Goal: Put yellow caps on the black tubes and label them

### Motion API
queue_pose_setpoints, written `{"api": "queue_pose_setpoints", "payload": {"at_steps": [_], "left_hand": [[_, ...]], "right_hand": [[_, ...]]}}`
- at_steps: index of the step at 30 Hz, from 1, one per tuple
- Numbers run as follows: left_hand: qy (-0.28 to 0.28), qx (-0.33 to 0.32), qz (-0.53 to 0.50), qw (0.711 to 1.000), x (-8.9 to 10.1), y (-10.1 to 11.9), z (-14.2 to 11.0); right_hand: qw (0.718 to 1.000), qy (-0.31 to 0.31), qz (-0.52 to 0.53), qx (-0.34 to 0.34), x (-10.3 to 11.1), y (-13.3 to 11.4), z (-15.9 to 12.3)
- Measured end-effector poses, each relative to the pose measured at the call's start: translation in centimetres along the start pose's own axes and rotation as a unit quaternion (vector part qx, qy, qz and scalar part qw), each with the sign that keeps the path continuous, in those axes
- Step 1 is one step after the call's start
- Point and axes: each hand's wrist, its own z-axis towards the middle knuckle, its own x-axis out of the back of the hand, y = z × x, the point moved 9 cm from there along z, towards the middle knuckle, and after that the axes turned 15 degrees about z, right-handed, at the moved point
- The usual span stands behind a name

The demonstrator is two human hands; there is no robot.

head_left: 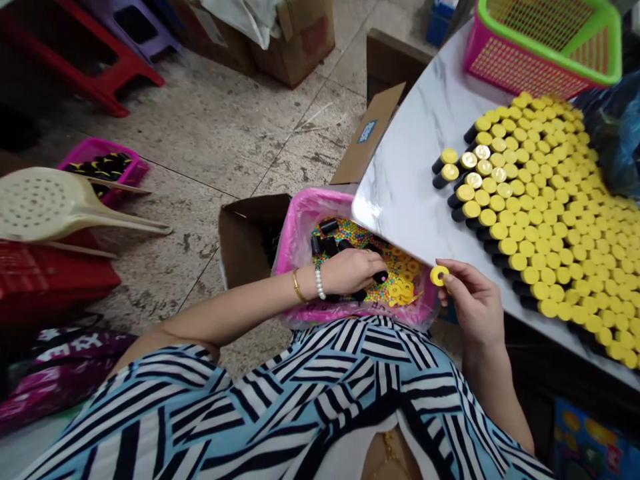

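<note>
My left hand [350, 270] is inside a pink plastic-lined tub [298, 220], its fingers closed round a small black tube [381, 276] with pink showing at its end. Beneath it lie small multicoloured beads [351, 230], several loose black tubes [329, 225] and a heap of yellow rings [400, 291]. Just beyond the tub's right side, my right hand [473, 300] pinches a yellow ring [439, 275] between thumb and fingers, near the table edge. Part of the tube is hidden by my left fingers.
On the marbled table [400, 167] to the right stand many yellow-topped black tubes [560, 220] in rows. A pink and green basket [543, 50] sits behind them. Cardboard boxes [250, 220] flank the tub. Left are a cream plastic stool [45, 203] and a pink bin [133, 175].
</note>
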Motion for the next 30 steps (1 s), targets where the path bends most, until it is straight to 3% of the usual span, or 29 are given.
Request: {"api": "queue_pose_setpoints", "payload": {"at_steps": [3,6,14,19,23,30], "left_hand": [[-0.072,0.023,0.053,0.996,-3.8,-1.2,0.0],[-0.104,0.009,0.078,0.992,-5.6,-1.3,0.6],[-0.105,-0.007,0.087,0.991,-6.6,-0.1,1.7],[-0.095,0.013,0.018,0.995,-6.6,-0.7,1.7],[-0.063,0.049,-0.089,0.993,-4.9,-1.7,1.1],[0.073,0.064,-0.303,0.948,3.5,-2.2,1.1]], "right_hand": [[1.0,-0.013,-0.004,-0.021,-0.6,0.9,-0.3],[1.0,-0.02,-0.018,-0.013,-1.1,0.9,-0.5],[0.999,-0.03,-0.04,-0.001,-0.9,0.8,-0.9],[0.999,-0.019,-0.039,-0.007,-0.7,0.9,-1.2],[1.0,-0.003,-0.01,-0.018,0.1,0.7,-1.1],[0.995,-0.007,0.089,-0.032,0.3,0.3,0.9]]}}
